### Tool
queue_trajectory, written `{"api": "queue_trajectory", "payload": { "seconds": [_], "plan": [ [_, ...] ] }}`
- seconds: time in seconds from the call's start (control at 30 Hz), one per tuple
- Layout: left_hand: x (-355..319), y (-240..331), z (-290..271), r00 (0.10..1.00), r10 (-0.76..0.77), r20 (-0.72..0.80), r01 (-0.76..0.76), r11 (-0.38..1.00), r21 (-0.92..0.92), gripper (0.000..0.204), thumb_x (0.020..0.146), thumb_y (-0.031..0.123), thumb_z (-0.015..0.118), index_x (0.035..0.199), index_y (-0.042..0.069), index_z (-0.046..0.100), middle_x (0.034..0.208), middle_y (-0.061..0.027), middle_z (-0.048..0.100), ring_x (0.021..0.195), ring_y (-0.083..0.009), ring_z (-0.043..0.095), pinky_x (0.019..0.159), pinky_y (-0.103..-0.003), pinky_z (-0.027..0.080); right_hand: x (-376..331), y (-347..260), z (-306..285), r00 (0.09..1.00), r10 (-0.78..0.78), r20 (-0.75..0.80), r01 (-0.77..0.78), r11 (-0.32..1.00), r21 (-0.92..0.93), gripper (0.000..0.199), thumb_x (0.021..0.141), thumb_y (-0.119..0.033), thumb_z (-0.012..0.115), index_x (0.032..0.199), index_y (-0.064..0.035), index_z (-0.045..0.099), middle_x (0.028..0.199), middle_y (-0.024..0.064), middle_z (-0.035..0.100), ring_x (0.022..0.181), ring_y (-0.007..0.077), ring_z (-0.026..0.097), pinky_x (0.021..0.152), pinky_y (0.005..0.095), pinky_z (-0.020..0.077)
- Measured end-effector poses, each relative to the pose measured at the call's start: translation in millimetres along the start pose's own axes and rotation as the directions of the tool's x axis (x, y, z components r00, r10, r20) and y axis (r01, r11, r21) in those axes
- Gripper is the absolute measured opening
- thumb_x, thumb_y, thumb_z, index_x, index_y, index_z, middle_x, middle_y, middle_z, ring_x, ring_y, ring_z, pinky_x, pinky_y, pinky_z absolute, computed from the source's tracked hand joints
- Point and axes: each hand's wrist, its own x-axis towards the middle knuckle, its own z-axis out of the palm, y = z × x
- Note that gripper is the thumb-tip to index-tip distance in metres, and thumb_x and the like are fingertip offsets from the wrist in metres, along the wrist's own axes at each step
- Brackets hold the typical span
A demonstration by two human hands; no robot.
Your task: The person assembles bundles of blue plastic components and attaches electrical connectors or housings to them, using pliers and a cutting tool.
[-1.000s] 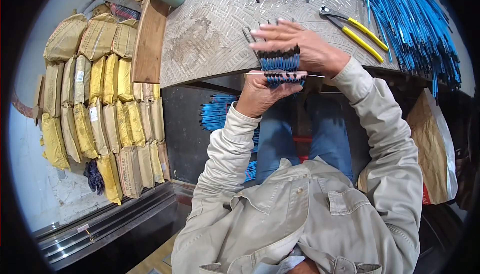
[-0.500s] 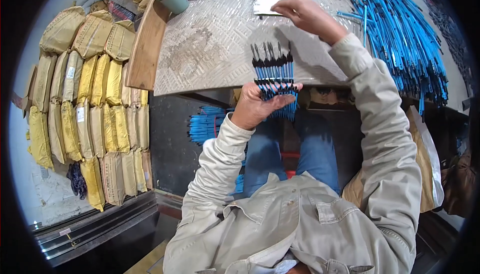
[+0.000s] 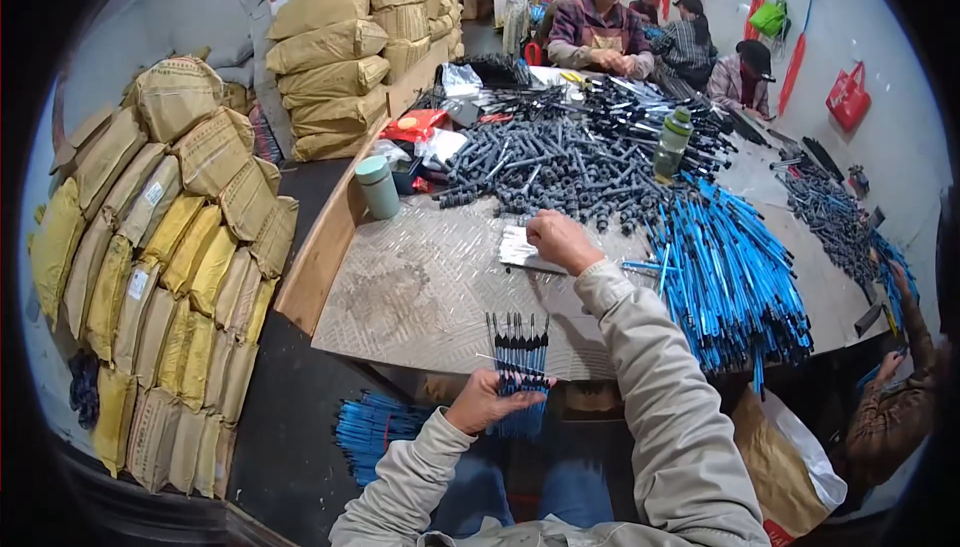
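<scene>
My left hand (image 3: 483, 404) is wrapped round a bundle of thin blue rods (image 3: 522, 359) in front of the table's near edge. Their black fittings and thin, pointed metal loops stand upright above my fingers. A thin pale strip sticks out leftward from the bundle. Over the table, my right hand (image 3: 562, 241) is at a small stack of thin white pieces (image 3: 522, 249). Its fingers are bent together; whether anything is between them is hidden.
Blue rods with black ends (image 3: 725, 282) lie heaped on the right, behind them dark grey tubular parts (image 3: 545, 162) and a bottle (image 3: 673, 142). A green cup (image 3: 377, 187) stands by the wooden side board (image 3: 325, 252). Sacks (image 3: 190, 247) are stacked left. Several people sit beyond.
The view has tilted up, showing the far table and people. My right hand's extended fingers have bent together at the white stack. A pale strip now shows across the bundle in my left hand.
</scene>
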Motion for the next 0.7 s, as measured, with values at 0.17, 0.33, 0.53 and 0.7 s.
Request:
{"api": "queue_trajectory", "payload": {
  "seconds": [0.17, 0.33, 0.53, 0.7],
  "plan": [
    [0.6, -11.7, -0.3, 1.0, 0.03, 0.008, -0.029, 0.999, -0.042, 0.024, 0.079, 0.008, 0.067, 0.101, -0.002, 0.064, 0.099, -0.0107, 0.065, 0.092, -0.0142, 0.06, 0.084, -0.028, 0.047, -26.8, -31.0, -25.9, 0.983, 0.174, -0.06, -0.118, 0.847, 0.518, 0.021, 0.084, -0.008, 0.047, 0.105, -0.0051, 0.048, 0.08, 0.0154, 0.059, 0.069, 0.03, 0.06, 0.063, 0.038, 0.0473],
    [-11.7, -14.1, 3.2, 1.0, 0.018, -0.002, -0.018, 1.0, -0.009, 0.023, 0.079, 0.008, 0.067, 0.1, -0.001, 0.065, 0.098, -0.0089, 0.066, 0.089, -0.0136, 0.06, 0.082, -0.028, 0.047, -106.0, -72.1, -66.5, 0.949, 0.154, -0.275, 0.066, 0.755, 0.652, 0.012, 0.088, -0.009, 0.05, 0.098, -0.0051, 0.051, 0.077, 0.0122, 0.057, 0.07, 0.0226, 0.059, 0.061, 0.0337, 0.0455],
    [-1.1, -1.4, 0.1, 0.995, 0.09, -0.05, -0.074, 0.964, 0.256, 0.023, 0.077, 0.015, 0.069, 0.098, 0.004, 0.067, 0.091, -0.0031, 0.067, 0.082, -0.0081, 0.06, 0.077, -0.025, 0.048, -162.0, -94.8, -87.7, 0.923, -0.05, -0.382, 0.172, 0.941, 0.292, 0.006, 0.076, -0.001, 0.064, 0.077, -0.0034, 0.059, 0.072, 0.0076, 0.053, 0.065, 0.0185, 0.051, 0.056, 0.0275, 0.0415],
    [11.4, -3.4, -2.0, 0.994, 0.074, -0.086, -0.06, 0.985, 0.16, 0.018, 0.077, 0.008, 0.069, 0.094, 0.002, 0.068, 0.088, -0.0051, 0.068, 0.079, -0.0106, 0.063, 0.074, -0.025, 0.05, -167.5, -96.1, -76.8, 0.903, -0.043, -0.427, 0.128, 0.977, 0.173, 0.021, 0.073, 0.002, 0.065, 0.091, -0.0085, 0.067, 0.072, 0.0058, 0.05, 0.061, 0.0165, 0.051, 0.051, 0.0258, 0.0406]
  ]
}}
